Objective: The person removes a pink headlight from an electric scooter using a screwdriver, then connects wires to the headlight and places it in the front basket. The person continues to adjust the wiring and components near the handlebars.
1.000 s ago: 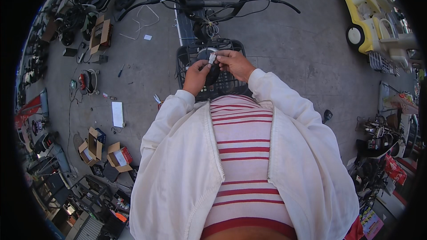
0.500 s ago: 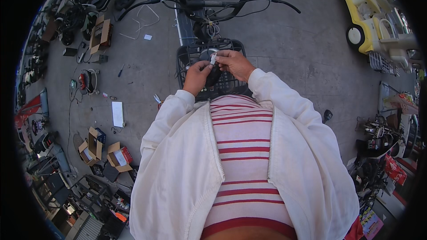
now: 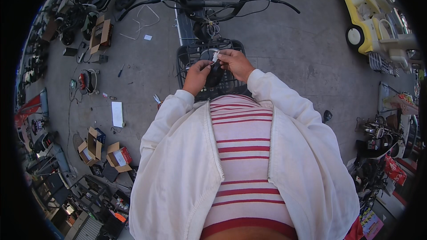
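Between my hands is a small white plastic wire connector [image 3: 215, 57], over the black front basket [image 3: 181, 66] of a two-wheeler. My left hand [image 3: 196, 78] is closed in a pinch at its lower end, thumb and fingertips together. From the other side, my right hand [image 3: 238, 65] grips its upper end between thumb and forefinger. A dark rounded part, perhaps a headlight [image 3: 214, 76], lies just behind the connector, partly hidden by my fingers. Beyond the basket, the handlebar [image 3: 215, 4] carries brake levers and cables, with a loose bundle of wires [image 3: 213, 28] at the stem.
Pliers [image 3: 157, 100] and a screwdriver [image 3: 120, 70] lie on the floor at my left, near a white sheet [image 3: 117, 114]. Open cardboard boxes [image 3: 101, 34] stand farther left. A yellow vehicle [image 3: 362, 22] is at the far right, with piled parts [image 3: 378, 138] on the nearer right.
The fingertips of both hands have shifted slightly around the white connector, and it shows a little farther up and right. The two-wheeler has stayed in place.
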Available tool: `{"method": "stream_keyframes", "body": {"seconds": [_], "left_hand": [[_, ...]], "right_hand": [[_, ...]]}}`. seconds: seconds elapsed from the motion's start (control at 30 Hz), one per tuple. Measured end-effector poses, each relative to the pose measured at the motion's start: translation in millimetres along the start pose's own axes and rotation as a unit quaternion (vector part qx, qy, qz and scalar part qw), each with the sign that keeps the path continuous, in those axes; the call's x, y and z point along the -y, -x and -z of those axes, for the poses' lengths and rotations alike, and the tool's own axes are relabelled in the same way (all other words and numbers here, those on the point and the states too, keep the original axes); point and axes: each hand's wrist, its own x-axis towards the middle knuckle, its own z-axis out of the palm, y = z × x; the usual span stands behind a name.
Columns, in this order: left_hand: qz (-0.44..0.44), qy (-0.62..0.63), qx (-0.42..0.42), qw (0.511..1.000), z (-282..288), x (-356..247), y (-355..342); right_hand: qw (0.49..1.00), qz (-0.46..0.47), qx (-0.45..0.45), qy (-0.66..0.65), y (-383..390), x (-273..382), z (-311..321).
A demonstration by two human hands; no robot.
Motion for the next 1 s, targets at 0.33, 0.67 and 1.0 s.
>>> {"method": "stream_keyframes", "body": {"seconds": [0.33,0.67,1.0], "left_hand": [[0.011,-0.063,-0.007,0.998,-1,-11,6],[0.033,-0.055,0.029,0.997,-1,-13,6],[0.101,0.171,-0.041,0.979,9,-18,14]], "right_hand": [[1.0,-0.001,0.006,0.001,5,-1,-2],[0.999,0.013,-0.031,0.02,10,-1,-6],[0.997,0.019,-0.077,0.008,25,3,22]]}}
